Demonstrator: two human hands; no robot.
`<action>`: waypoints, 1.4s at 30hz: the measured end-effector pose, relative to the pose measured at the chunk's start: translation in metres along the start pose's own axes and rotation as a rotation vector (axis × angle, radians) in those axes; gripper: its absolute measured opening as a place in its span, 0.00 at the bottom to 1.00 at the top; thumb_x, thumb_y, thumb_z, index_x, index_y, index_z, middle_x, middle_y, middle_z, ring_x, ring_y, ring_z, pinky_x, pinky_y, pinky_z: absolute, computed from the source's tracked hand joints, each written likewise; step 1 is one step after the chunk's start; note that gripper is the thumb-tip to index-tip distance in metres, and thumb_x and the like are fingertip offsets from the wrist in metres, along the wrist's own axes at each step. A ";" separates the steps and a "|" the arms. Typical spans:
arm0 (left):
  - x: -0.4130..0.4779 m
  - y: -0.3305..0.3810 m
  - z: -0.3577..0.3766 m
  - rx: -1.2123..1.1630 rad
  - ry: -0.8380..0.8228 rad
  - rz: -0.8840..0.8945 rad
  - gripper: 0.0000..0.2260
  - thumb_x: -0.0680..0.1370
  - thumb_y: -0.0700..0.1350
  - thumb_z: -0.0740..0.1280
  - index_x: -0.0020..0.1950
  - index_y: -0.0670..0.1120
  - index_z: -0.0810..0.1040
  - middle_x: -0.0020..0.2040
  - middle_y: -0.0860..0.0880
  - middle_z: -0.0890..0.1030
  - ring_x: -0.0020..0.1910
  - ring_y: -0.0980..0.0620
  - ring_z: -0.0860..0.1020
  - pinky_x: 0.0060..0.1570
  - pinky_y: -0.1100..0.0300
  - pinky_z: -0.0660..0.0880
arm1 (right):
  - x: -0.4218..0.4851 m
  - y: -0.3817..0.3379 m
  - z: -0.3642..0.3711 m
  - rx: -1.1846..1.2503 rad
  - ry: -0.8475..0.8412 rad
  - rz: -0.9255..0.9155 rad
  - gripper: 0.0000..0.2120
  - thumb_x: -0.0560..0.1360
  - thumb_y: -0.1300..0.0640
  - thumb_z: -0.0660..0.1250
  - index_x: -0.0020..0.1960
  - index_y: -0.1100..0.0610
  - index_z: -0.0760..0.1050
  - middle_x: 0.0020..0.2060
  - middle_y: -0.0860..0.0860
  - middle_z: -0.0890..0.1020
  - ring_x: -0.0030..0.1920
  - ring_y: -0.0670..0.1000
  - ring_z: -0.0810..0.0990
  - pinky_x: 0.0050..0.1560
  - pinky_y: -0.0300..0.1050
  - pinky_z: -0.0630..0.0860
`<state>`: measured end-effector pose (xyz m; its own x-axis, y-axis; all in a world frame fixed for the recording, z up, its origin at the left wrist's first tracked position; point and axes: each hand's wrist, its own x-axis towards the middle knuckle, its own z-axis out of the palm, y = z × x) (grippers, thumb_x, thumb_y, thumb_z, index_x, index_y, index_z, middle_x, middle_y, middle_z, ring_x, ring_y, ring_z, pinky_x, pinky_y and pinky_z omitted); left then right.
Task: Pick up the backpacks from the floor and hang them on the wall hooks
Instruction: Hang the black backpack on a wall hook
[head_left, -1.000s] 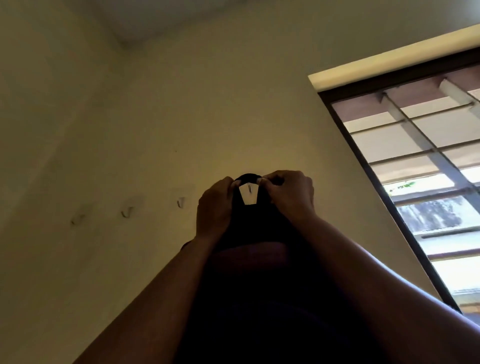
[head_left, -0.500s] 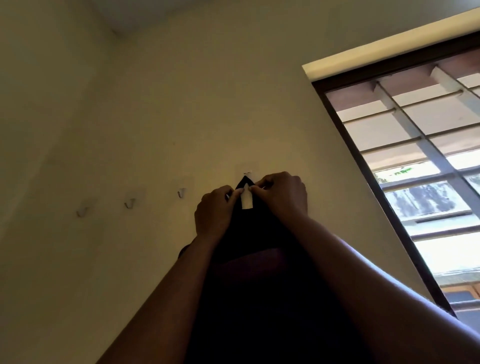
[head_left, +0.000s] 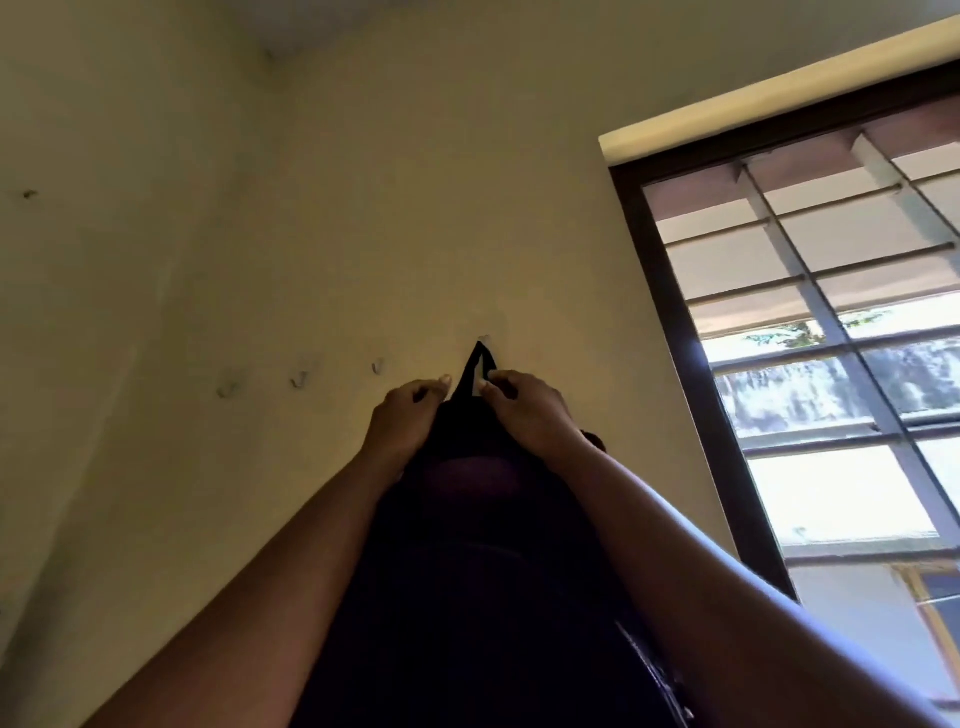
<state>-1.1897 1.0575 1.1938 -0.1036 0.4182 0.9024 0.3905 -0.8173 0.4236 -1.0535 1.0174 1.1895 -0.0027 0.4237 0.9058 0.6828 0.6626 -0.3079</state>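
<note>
A dark backpack (head_left: 483, 561) hangs in front of me against the cream wall. Its top loop (head_left: 476, 370) is pulled taut into a point over the rightmost wall hook (head_left: 484, 340). My left hand (head_left: 402, 415) rests at the left of the bag's top, fingers curled loosely beside the loop. My right hand (head_left: 524, 405) pinches the right side of the loop just below the hook. Three bare hooks stand in a row to the left: one (head_left: 378, 366), another (head_left: 300, 380) and the farthest (head_left: 226, 388).
A dark-framed window (head_left: 810, 364) with bars fills the right side. The room's corner (head_left: 270, 156) runs down at the left, with the side wall beyond it.
The loop, held round and open below the hook a second ago, has been lifted over the hook and now hangs stretched tight. My left hand has slid down off the loop.
</note>
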 end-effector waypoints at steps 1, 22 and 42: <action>-0.011 0.002 -0.001 -0.016 0.005 -0.008 0.18 0.78 0.56 0.59 0.59 0.46 0.78 0.58 0.46 0.80 0.54 0.49 0.77 0.49 0.61 0.68 | -0.011 -0.002 -0.003 0.045 -0.023 0.013 0.21 0.79 0.48 0.58 0.65 0.60 0.73 0.63 0.57 0.77 0.64 0.57 0.74 0.63 0.48 0.69; -0.278 0.105 -0.088 -0.091 0.056 -0.251 0.19 0.80 0.53 0.54 0.67 0.47 0.72 0.68 0.48 0.74 0.67 0.52 0.71 0.62 0.63 0.64 | -0.262 -0.089 -0.081 0.619 -0.215 0.396 0.23 0.76 0.40 0.59 0.68 0.49 0.70 0.67 0.48 0.74 0.66 0.48 0.71 0.62 0.40 0.66; -0.731 0.238 -0.242 0.084 0.393 -0.965 0.21 0.80 0.52 0.57 0.70 0.45 0.68 0.70 0.47 0.71 0.69 0.50 0.69 0.61 0.61 0.62 | -0.663 -0.210 -0.120 0.947 -0.828 0.920 0.24 0.79 0.46 0.57 0.71 0.56 0.66 0.70 0.51 0.70 0.71 0.50 0.66 0.72 0.46 0.60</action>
<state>-1.2425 0.4614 0.6535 -0.6900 0.7076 0.1525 0.0447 -0.1686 0.9847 -1.1070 0.5234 0.6885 -0.4629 0.8864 0.0003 -0.0167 -0.0083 -0.9998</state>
